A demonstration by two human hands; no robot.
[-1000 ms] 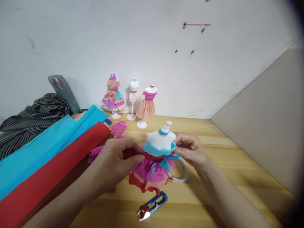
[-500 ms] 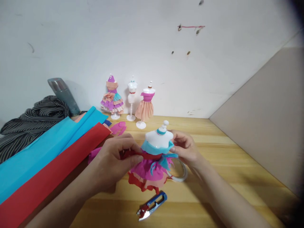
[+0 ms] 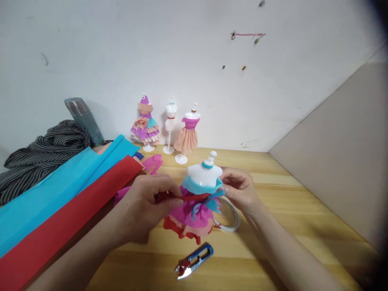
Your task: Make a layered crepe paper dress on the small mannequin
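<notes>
A small white dress-form mannequin (image 3: 204,174) stands tilted a little in front of me. It wears a turquoise band (image 3: 198,186) at the bust and a layered magenta, peach and red skirt (image 3: 189,226). A turquoise bow (image 3: 209,205) hangs at its right side. Across the waist runs a red strip (image 3: 194,198), its left part pinched between thumb and fingers of my left hand (image 3: 159,202). My right hand (image 3: 241,188) is closed at the mannequin's right side, close to the bow; its fingertips are partly behind the form, so what they grip is hidden.
Thread snips (image 3: 195,260) lie in front of the skirt, and a tape roll (image 3: 233,220) is to its right. Three mannequins, including a peach-skirted one (image 3: 186,135), stand by the wall. On the left are red fabric (image 3: 75,218), blue fabric (image 3: 51,194), striped cloth (image 3: 45,149) and a bottle (image 3: 86,121).
The red strip now lies tauter across the waist, over the magenta layer. The bow's loop has tipped upward beside my right hand. Both hands stay nearly in place.
</notes>
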